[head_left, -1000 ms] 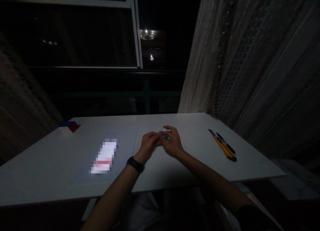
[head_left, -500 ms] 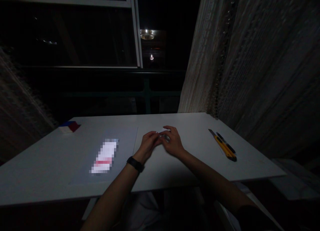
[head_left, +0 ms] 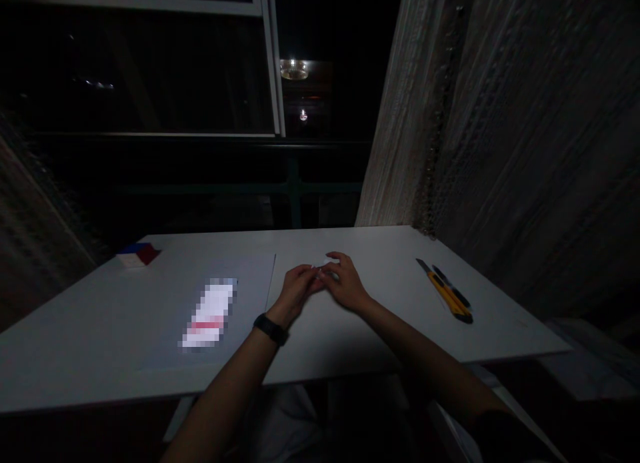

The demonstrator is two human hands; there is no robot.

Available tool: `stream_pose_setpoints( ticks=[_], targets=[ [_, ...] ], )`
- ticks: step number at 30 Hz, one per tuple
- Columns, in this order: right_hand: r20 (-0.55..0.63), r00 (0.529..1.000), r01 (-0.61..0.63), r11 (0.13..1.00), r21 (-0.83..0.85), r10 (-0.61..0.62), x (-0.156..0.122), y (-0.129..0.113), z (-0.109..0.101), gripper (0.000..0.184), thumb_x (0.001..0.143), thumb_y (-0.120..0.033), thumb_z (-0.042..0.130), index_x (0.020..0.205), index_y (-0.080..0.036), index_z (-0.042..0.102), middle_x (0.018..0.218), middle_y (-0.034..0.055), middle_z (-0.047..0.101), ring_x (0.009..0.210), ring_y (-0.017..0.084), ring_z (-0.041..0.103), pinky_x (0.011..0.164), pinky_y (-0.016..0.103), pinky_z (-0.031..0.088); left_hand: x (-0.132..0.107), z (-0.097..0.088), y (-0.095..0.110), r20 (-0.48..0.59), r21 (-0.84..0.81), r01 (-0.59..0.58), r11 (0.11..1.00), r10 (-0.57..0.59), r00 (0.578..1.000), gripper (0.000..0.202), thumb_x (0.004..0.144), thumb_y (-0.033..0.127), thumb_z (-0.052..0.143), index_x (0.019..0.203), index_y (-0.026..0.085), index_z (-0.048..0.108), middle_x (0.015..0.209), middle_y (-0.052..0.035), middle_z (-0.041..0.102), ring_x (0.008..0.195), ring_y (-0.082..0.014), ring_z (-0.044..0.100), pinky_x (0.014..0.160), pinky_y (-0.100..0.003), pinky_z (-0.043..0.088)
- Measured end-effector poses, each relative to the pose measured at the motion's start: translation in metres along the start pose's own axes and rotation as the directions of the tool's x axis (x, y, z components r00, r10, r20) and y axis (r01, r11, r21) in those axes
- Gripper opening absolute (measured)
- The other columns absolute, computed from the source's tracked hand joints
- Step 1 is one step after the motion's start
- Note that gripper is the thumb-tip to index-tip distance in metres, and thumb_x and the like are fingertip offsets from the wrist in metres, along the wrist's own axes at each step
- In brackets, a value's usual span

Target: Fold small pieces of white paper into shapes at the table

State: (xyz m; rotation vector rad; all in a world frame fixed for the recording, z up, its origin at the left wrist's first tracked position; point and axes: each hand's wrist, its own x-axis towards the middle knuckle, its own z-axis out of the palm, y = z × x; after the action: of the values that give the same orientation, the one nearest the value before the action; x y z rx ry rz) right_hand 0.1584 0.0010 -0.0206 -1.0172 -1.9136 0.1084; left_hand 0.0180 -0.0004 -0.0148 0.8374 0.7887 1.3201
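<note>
**Two hands meeting on a small white scrap of paper at the centre of a white worktop.**
The left hand [head_left: 295, 287], with a black wristband [head_left: 271, 329] at the wrist, and the right hand [head_left: 346, 286] rest on the white worktop [head_left: 380, 329] with their fingers pressed together, tip against tip, pinching the small white scrap of paper [head_left: 326, 260] between them; the dim light hides the scrap's exact shape. At 3 o'clock of the hands, well apart, a yellow utility knife [head_left: 447, 296] lies just beside a black pen [head_left: 451, 286]. At 8 o'clock lies a white strip with a red band [head_left: 207, 314], on a large pale sheet [head_left: 250, 276]. At 10 o'clock, near the worktop's far edge, sits a red, blue and white cube [head_left: 138, 253].
</note>
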Motion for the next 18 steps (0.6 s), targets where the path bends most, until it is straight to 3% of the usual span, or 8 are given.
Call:
stream_pose_setpoints(
  ticks=[9,18],
  targets=[
    [0.023,0.999,0.024,0.997,0.077,-0.026,-0.0014,0.0014,0.0036,0.009,0.081,-0.025,0.052,0.082,-0.020,0.059,0.112,0.0091,0.046,0.108,0.021,0.044,0.093,0.041,0.038,0.0001,-0.0007,0.0007,-0.002,-0.009,0.026,1.000,-0.026,1.000,0.014,0.060,0.014,0.070,0.068,0.011,0.059,0.067,-0.0043,0.063,0.063,-0.0124,0.061,0.066,-0.027,0.053],
    [-0.028,0.999,-0.043,0.997,0.057,0.045,-0.0037,-0.0051,0.0089,0.017,0.086,-0.028,0.043,0.099,-0.019,0.049,0.112,0.0116,0.046,0.108,0.021,0.044,0.095,0.041,0.038,0.0002,-0.0007,0.0016,-0.033,-0.029,0.033,0.999,-0.034,0.999,0.013,0.062,0.011,0.068,0.070,0.011,0.058,0.067,-0.0041,0.062,0.064,-0.0127,0.062,0.066,-0.025,0.053]
  ],
)
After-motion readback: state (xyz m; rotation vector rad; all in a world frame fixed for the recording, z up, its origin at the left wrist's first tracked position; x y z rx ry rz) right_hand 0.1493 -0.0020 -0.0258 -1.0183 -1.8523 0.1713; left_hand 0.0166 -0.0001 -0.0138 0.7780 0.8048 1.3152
